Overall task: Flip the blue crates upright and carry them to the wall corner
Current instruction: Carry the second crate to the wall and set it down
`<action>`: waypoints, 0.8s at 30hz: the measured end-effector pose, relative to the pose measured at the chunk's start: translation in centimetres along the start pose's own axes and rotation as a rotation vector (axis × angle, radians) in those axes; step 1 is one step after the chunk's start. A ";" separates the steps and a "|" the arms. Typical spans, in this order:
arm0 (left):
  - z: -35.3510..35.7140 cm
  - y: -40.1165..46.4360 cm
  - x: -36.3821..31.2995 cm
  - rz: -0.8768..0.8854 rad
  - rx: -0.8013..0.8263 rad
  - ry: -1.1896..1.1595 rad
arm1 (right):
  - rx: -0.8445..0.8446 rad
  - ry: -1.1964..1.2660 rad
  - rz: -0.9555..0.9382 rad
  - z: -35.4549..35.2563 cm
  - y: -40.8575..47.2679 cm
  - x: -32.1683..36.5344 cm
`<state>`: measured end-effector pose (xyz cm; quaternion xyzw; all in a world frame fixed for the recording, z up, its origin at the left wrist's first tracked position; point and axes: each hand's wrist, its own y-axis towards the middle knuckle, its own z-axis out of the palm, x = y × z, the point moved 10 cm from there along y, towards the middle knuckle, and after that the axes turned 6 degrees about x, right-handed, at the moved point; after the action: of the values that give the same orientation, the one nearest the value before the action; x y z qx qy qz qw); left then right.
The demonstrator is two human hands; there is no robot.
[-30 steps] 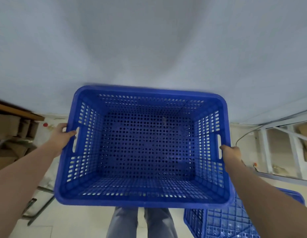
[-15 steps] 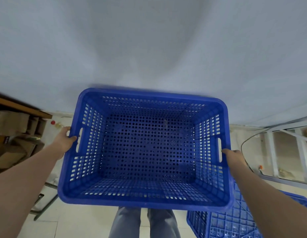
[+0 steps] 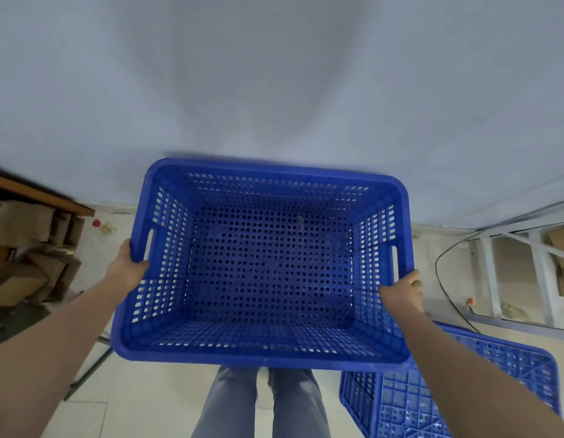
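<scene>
I hold an empty blue perforated crate (image 3: 268, 273) upright in front of me, above the floor, its open top facing me. My left hand (image 3: 127, 267) grips its left rim beside the handle slot. My right hand (image 3: 402, 290) grips the right rim below the other slot. A second blue crate (image 3: 432, 396) lies upside down on the floor at the lower right, partly hidden by my right arm. A pale wall (image 3: 274, 90) fills the view ahead, meeting the floor just beyond the crate.
Cardboard boxes (image 3: 24, 257) sit under a wooden shelf (image 3: 37, 194) at the left. A white metal frame (image 3: 511, 267) and a black cable (image 3: 445, 279) lie at the right. A dark metal bar (image 3: 88, 374) rests on the tiled floor by my left leg.
The crate has sunk a little in the view and the wall has come closer. Both hands keep their grip on the rims.
</scene>
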<state>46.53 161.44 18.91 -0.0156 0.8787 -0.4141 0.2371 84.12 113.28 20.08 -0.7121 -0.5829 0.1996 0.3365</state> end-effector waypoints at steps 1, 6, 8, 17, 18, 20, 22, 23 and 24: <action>0.0 -0.3 0.5 -0.019 -0.003 -0.001 | 0.002 0.000 0.003 0.0 -0.1 -0.1; 0.7 -1.2 1.8 -0.164 -0.008 -0.383 | 0.031 0.239 -0.024 -1.0 0.1 0.2; 1.1 -1.3 1.8 -0.205 -0.007 -0.552 | 0.050 0.408 0.002 -1.4 0.7 0.0; 1.0 0.8 0.0 -0.157 -0.005 -0.721 | 0.103 0.814 0.033 -1.5 3.8 -0.6; 1.0 0.9 -0.3 -0.161 0.018 -0.727 | 0.107 0.824 0.034 -1.4 3.9 -0.6; 1.2 1.2 0.2 -0.179 0.035 -0.733 | 0.109 0.835 0.043 -1.0 4.2 -1.0; 1.1 1.3 1.2 -0.187 -0.004 -0.738 | 0.121 0.847 0.050 -0.6 4.2 -1.3; 1.0 1.3 1.6 -0.181 -0.022 -0.738 | 0.127 0.847 0.051 -0.6 4.1 -1.3; 0.9 1.3 1.7 -0.174 -0.035 -0.733 | 0.134 0.845 0.049 -0.6 4.1 -1.3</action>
<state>45.64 161.24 16.78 -0.2414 0.7376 -0.3847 0.4996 87.11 111.52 17.41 -0.7216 -0.3626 -0.0644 0.5862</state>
